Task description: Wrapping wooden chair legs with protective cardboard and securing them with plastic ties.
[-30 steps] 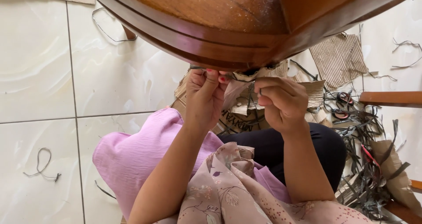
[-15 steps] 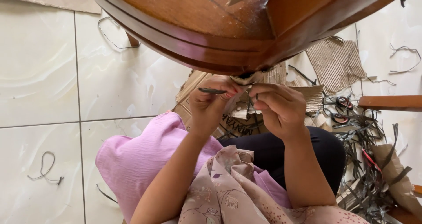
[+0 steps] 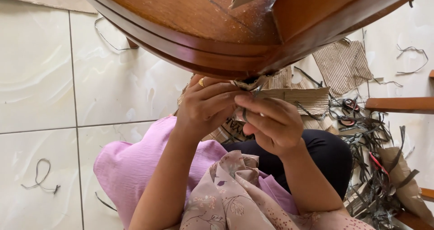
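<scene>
We seem to be on the floor of a home used for handcraft: glossy pale floor tiles [image 3: 54, 76], polished wooden furniture [image 3: 217, 26] overhead, corrugated cardboard scraps [image 3: 343, 63] and dark cut strips [image 3: 375, 166] littered at right.

Beneath the table edge [image 3: 190, 53], the left hand [image 3: 205, 105] and right hand [image 3: 271, 124] meet, touching a strip of cardboard [image 3: 294, 96] between them, with a heap of straps [image 3: 375, 166] on the floor [image 3: 40, 85] to their right.

Wooden tabletop edge [image 3: 190, 53] crowds above; strap pile [image 3: 375, 166] blocks right.
</scene>
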